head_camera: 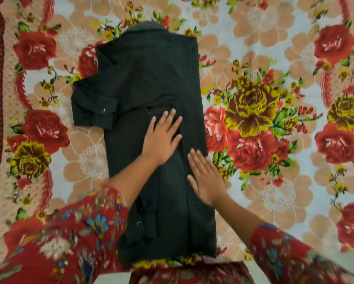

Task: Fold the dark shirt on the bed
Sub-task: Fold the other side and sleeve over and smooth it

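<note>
Beyond our floral sleeves (90, 222), left hand (161, 138) and right hand (205, 181) press flat on the dark shirt (147, 78); lopsided smoothing could skew its folds.

Home bedroom, bed (274, 48) covered by floral bedspread (254, 111) with red border, roses
</note>
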